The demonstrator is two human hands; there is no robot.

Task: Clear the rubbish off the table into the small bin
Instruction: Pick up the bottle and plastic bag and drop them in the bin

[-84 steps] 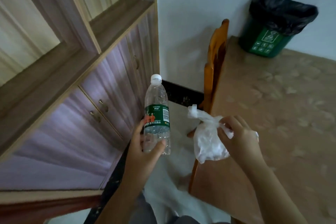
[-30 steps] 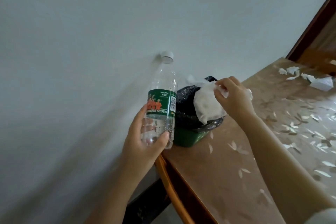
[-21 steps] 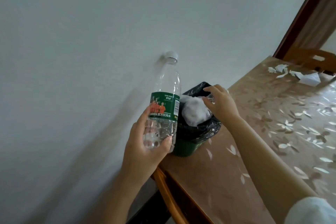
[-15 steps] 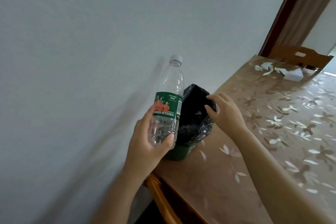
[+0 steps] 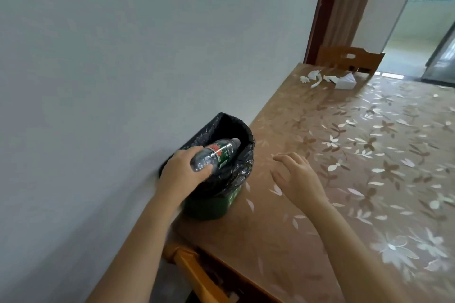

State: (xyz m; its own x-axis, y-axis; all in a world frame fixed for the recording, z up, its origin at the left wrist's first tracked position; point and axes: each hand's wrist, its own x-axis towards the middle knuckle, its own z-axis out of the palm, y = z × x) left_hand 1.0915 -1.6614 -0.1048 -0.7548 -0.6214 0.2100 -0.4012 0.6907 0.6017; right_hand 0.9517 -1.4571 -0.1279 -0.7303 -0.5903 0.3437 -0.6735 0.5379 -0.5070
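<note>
Since the frame half a second ago, your left hand has turned the bottle from upright to lying over, and your right hand has come away from the bin's rim. You now hold the bottle by its bottom end; the fingers of your left hand are curled round the clear plastic, with the thumb on the near side. The bottle is tilted with its cap forward and a little up. The cap end and the green label are already inside the mouth of the small bin, above the black liner — the bottom end is not yet past the rim.

Your right hand hovers above the tabletop, just beside the bin on its right. Its fingers are loosely spread and a little bent, and they hold nothing.

The small bin is green, stands on the tabletop near the left edge, close to the wall, and the liner is folded over its rim. At the far end of the tabletop lie torn paper scraps and, just beside them, a folded white paper — both well apart from the bin. Behind them stands a wooden chair. Another wooden chair back shows at the near edge, below your left arm.
</note>
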